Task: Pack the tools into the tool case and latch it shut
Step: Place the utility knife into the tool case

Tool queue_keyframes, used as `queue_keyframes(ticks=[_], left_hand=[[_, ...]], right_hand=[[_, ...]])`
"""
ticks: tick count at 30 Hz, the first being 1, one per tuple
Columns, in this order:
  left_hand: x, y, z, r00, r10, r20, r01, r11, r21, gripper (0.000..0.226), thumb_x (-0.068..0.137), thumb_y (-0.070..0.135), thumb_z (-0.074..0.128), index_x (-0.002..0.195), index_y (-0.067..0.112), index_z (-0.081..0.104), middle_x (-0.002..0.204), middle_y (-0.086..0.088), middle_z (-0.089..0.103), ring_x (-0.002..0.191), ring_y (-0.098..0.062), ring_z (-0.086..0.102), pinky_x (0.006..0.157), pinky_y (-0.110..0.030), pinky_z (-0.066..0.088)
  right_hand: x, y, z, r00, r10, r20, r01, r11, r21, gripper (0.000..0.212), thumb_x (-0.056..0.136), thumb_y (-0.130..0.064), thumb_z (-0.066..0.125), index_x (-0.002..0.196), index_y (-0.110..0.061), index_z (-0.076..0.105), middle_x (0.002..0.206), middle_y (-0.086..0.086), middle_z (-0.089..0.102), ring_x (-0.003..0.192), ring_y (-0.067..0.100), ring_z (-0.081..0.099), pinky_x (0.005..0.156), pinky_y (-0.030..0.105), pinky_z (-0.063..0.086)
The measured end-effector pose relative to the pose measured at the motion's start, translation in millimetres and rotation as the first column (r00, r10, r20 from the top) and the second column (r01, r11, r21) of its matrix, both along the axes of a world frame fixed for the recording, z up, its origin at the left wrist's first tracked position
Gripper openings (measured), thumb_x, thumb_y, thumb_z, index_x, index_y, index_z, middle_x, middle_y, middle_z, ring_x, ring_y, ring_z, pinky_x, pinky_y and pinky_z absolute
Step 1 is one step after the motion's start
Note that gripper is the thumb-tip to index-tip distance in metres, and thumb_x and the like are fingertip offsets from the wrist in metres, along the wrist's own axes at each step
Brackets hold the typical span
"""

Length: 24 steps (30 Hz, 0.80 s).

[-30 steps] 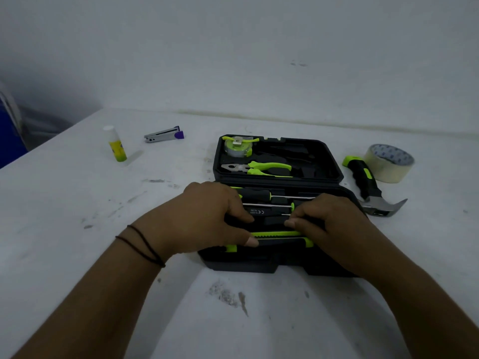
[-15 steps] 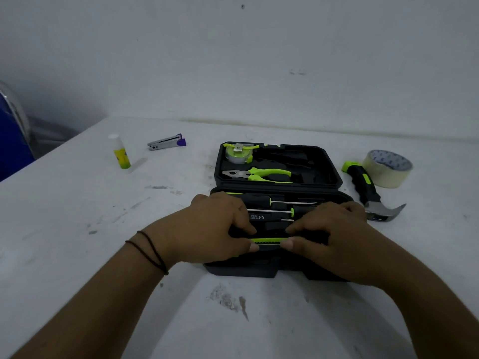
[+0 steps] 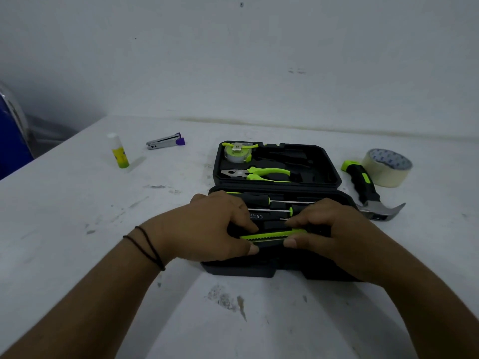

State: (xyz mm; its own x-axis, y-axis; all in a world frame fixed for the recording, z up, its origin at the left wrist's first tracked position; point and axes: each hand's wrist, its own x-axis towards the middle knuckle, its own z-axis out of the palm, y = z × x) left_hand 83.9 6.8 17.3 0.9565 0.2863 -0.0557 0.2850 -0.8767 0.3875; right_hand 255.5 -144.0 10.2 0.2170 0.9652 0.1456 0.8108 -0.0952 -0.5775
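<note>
A black tool case (image 3: 326, 161) lies open on the white table. Its far half holds a green tape measure (image 3: 236, 153) and green-handled pliers (image 3: 256, 173). The near half holds screwdrivers (image 3: 269, 206). My left hand (image 3: 207, 226) and my right hand (image 3: 334, 229) both grip a green and black utility knife (image 3: 272, 235) over the near half, thumbs on its front edge, fingers behind it. A black and green claw hammer (image 3: 365, 189) lies on the table to the right of the case.
A roll of beige tape (image 3: 387, 168) sits by the hammer's handle. At the far left stand a yellow glue stick (image 3: 119, 154) and a grey and purple stapler (image 3: 166, 141). A blue object (image 3: 10, 141) is beyond the table's left edge.
My hands have drawn closer together along the utility knife, so less of its green strip shows. The view has tilted down slightly.
</note>
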Motion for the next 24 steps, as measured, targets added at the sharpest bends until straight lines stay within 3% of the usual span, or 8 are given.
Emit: queue_keyframes(ticks=[5, 9, 12, 16, 20, 24], left_hand=[[0.3, -1.1, 4.0, 0.997, -0.007, 0.079, 0.008, 1.000, -0.017, 0.050, 0.067, 0.062, 0.053, 0.110, 0.039, 0.064, 0.099, 0.016, 0.061, 0.099, -0.003, 0.050, 0.093, -0.030, 0.037], [3.3, -3.7, -3.7, 0.994, 0.001, 0.113, -0.014, 0.993, 0.117, 0.054, 0.065, 0.065, 0.057, 0.111, 0.037, 0.065, 0.100, 0.015, 0.062, 0.104, -0.004, 0.047, 0.094, -0.034, 0.027], [4.7, -2.2, -5.8, 0.995, 0.004, 0.096, -0.018, 0.989, 0.146, 0.044, 0.073, 0.058, 0.065, 0.111, 0.036, 0.065, 0.102, 0.016, 0.060, 0.107, -0.003, 0.044, 0.095, -0.034, 0.025], [5.8, -2.9, -3.4, 0.999, -0.016, 0.028, 0.009, 0.974, 0.226, 0.044, 0.076, 0.055, 0.063, 0.116, 0.037, 0.061, 0.105, 0.016, 0.060, 0.107, -0.004, 0.043, 0.090, -0.030, 0.020], [7.2, -5.9, -2.3, 1.000, -0.018, 0.003, 0.017, 0.956, 0.293, 0.043, 0.079, 0.054, 0.060, 0.119, 0.038, 0.058, 0.106, 0.013, 0.059, 0.107, -0.006, 0.044, 0.091, -0.030, 0.019], [8.7, -7.6, -1.1, 0.999, -0.041, 0.015, 0.035, 0.953, 0.301, 0.040, 0.079, 0.052, 0.060, 0.117, 0.037, 0.059, 0.107, 0.014, 0.057, 0.107, -0.005, 0.044, 0.092, -0.029, 0.021]], right_hand=[[-0.5, 0.8, 3.8, 0.994, 0.000, 0.109, -0.016, 0.989, 0.148, 0.050, 0.061, -0.064, 0.061, 0.098, -0.031, 0.070, 0.088, -0.030, 0.055, 0.096, -0.002, 0.050, 0.079, 0.010, 0.038], [0.0, 4.1, 0.6, 0.976, 0.041, 0.212, -0.047, 0.999, 0.024, 0.051, 0.062, -0.059, 0.059, 0.103, -0.029, 0.069, 0.084, -0.035, 0.046, 0.092, -0.009, 0.044, 0.078, 0.007, 0.031], [0.2, 5.4, -3.4, 0.971, 0.038, 0.236, -0.034, 0.999, -0.024, 0.038, 0.069, -0.046, 0.070, 0.102, -0.029, 0.070, 0.084, -0.031, 0.049, 0.091, 0.000, 0.048, 0.084, 0.024, 0.039], [2.5, 5.1, -5.2, 0.969, 0.027, 0.247, -0.013, 0.998, -0.058, 0.036, 0.071, -0.053, 0.064, 0.101, -0.034, 0.070, 0.087, -0.023, 0.056, 0.094, 0.007, 0.053, 0.088, 0.039, 0.043], [5.2, 4.5, -8.3, 0.959, -0.019, 0.283, 0.026, 0.999, -0.020, 0.017, 0.080, -0.045, 0.060, 0.087, -0.033, 0.069, 0.075, -0.026, 0.056, 0.089, 0.002, 0.052, 0.089, 0.035, 0.034], [6.0, 4.8, -11.2, 0.948, -0.029, 0.317, 0.032, 0.999, -0.005, 0.027, 0.084, -0.050, 0.051, 0.079, -0.031, 0.069, 0.077, -0.018, 0.064, 0.081, 0.000, 0.052, 0.080, 0.028, 0.023]])
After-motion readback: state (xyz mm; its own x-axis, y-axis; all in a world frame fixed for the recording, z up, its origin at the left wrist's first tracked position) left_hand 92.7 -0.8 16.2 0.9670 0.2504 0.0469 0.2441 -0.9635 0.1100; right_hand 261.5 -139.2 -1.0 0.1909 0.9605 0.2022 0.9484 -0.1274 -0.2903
